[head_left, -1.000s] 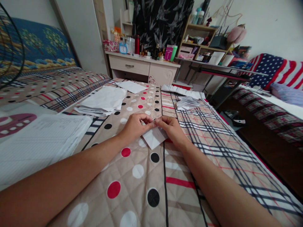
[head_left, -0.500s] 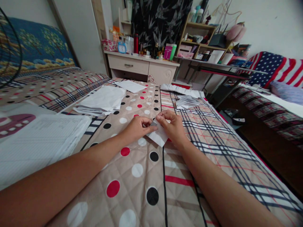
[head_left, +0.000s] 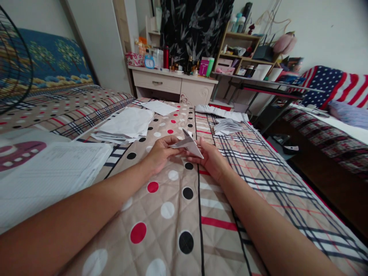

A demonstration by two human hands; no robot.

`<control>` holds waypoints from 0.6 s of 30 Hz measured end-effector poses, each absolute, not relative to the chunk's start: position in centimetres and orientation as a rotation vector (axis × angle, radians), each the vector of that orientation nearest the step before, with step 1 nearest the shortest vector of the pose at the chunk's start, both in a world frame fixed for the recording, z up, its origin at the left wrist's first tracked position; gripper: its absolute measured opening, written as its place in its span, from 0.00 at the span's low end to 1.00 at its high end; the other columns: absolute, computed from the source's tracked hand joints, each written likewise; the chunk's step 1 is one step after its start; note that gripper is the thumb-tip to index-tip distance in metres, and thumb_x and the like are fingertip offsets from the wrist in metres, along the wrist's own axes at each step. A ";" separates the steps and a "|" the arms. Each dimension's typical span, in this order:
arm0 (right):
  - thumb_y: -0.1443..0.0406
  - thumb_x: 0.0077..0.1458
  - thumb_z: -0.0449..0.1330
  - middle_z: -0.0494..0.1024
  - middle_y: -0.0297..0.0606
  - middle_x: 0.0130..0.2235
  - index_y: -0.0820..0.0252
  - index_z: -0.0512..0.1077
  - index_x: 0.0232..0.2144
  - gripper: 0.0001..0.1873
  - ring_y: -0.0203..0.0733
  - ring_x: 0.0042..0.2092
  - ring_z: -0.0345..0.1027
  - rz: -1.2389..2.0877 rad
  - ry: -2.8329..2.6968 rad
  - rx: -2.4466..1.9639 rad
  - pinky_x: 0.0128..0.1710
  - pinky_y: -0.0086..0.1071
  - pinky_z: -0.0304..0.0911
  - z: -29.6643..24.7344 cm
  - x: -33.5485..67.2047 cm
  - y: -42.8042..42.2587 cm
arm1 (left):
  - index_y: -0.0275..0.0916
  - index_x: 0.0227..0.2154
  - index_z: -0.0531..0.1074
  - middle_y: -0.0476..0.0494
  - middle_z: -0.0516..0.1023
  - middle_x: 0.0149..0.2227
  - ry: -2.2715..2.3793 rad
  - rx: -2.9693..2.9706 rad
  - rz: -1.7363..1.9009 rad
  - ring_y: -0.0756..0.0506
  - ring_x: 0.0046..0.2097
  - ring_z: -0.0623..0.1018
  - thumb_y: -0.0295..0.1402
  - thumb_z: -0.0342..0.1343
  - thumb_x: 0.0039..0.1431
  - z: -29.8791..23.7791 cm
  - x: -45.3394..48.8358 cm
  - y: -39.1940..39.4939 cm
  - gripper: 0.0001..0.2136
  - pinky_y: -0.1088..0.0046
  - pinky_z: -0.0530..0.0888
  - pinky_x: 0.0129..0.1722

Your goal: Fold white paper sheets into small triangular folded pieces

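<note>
A small folded piece of white paper (head_left: 188, 144) is held up between my two hands, over the quilted bedspread (head_left: 166, 184). Its flaps stand apart, with one point upward and another toward me at the right. My left hand (head_left: 162, 153) pinches its left side between thumb and fingers. On the other side my right hand (head_left: 209, 155) grips the paper, its fingers partly beneath and behind it. Beyond, to the right, lies a pile of folded white papers (head_left: 227, 126). A stack of white sheets (head_left: 123, 124) rests to the left.
A single white sheet (head_left: 160, 107) lies behind the stack, and a folded white strip (head_left: 220, 112) at the far right. Printed sheets (head_left: 57, 176) cover the near left. A fan (head_left: 14, 61) stands at the left edge. Past the bed is a white cabinet (head_left: 158, 82).
The folded paper has turned and its flaps now stand apart, where before it looked flat. My right hand has shifted from pinching on top to holding its right side from lower down.
</note>
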State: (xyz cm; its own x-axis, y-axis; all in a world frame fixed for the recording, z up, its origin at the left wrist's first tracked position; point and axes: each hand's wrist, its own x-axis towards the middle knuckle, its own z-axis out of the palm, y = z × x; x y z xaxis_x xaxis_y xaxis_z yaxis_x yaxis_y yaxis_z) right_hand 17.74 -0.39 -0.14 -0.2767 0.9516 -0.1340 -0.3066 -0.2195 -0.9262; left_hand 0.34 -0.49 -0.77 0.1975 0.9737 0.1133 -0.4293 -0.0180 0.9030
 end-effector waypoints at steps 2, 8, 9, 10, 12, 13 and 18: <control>0.51 0.59 0.56 0.81 0.42 0.32 0.61 0.74 0.37 0.19 0.41 0.33 0.75 1.768 -1.080 -0.961 0.31 0.32 0.71 0.1 17.6 -0.8 | 0.34 0.19 0.66 0.47 0.80 0.35 0.641 1.050 1.270 0.47 0.37 0.79 0.21 0.65 0.35 -0.8 0.2 -0.5 0.11 0.72 0.75 0.37; 0.63 0.40 0.71 0.78 0.32 0.29 0.59 0.73 0.37 0.19 0.34 0.25 0.70 1.727 -1.052 -0.970 0.24 0.28 0.68 0.0 17.6 -0.9 | 0.34 0.13 0.64 0.46 0.80 0.36 0.636 1.165 1.320 0.48 0.36 0.78 0.19 0.58 0.36 -1.7 0.1 0.0 0.08 0.73 0.73 0.36; 0.65 0.37 0.72 0.78 0.31 0.28 0.59 0.73 0.37 0.21 0.34 0.25 0.70 1.704 -1.037 -0.972 0.24 0.27 0.68 -0.1 17.6 -0.8 | 0.35 0.13 0.64 0.47 0.80 0.33 0.675 1.153 1.320 0.48 0.33 0.77 0.19 0.57 0.36 -1.9 0.2 0.1 0.08 0.73 0.72 0.34; 0.66 0.35 0.73 0.77 0.30 0.27 0.59 0.72 0.37 0.23 0.33 0.25 0.69 1.664 -1.022 -0.972 0.24 0.27 0.67 -0.2 17.6 -0.7 | 0.35 0.14 0.66 0.48 0.79 0.29 0.724 1.128 1.312 0.49 0.30 0.76 0.20 0.57 0.36 -2.0 0.2 0.3 0.07 0.73 0.72 0.33; 0.66 0.33 0.74 0.76 0.28 0.25 0.59 0.72 0.37 0.25 0.32 0.24 0.68 1.532 -1.012 -0.969 0.24 0.25 0.64 -0.3 17.5 -0.5 | 0.35 0.18 0.70 0.49 0.77 0.24 0.829 1.061 1.283 0.50 0.26 0.74 0.22 0.56 0.37 -2.0 0.3 0.5 0.04 0.73 0.71 0.30; 0.66 0.33 0.74 0.75 0.27 0.24 0.59 0.71 0.37 0.25 0.31 0.24 0.67 1.450 -1.021 -0.970 0.24 0.24 0.63 -0.4 17.4 -0.5 | 0.35 0.20 0.72 0.49 0.76 0.24 0.864 1.031 1.272 0.50 0.26 0.74 0.22 0.55 0.37 -1.9 0.3 0.5 0.04 0.74 0.71 0.30; 0.63 0.37 0.71 0.74 0.27 0.24 0.59 0.71 0.34 0.19 0.32 0.23 0.65 1.126 -1.069 -1.015 0.24 0.26 0.60 -0.3 17.3 -0.6 | 0.33 0.28 0.77 0.44 0.78 0.28 0.808 0.988 1.270 0.48 0.29 0.76 0.31 0.58 0.45 -0.9 0.1 0.2 0.08 0.74 0.72 0.29</control>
